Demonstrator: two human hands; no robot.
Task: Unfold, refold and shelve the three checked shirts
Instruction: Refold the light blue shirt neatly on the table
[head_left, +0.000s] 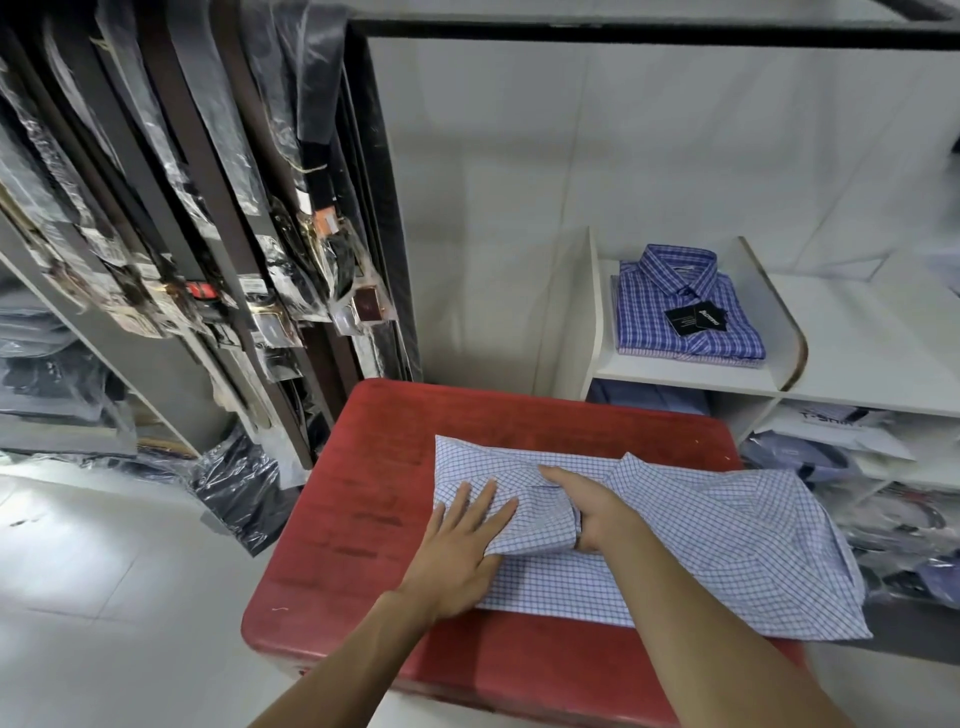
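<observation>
Pale checked shirt (675, 530) spread on red desk (353, 519), under both hands. Left hand (462, 545) flat, fingers straight, pressing cloth. Right hand (587, 506) beside it, gripping a fold. Beyond right hand, shelf (691, 371) with folded blue shirts (685, 312); black tag (696, 316) unreadable.

Red table (332, 525), light checked shirt (727, 540) lying right on it. White shelf (691, 371), blue checked shirt (680, 306) folded on top.

right hand (587, 512) fingers tucked under sleeve fold, hang tag (695, 316) print illegible
</observation>
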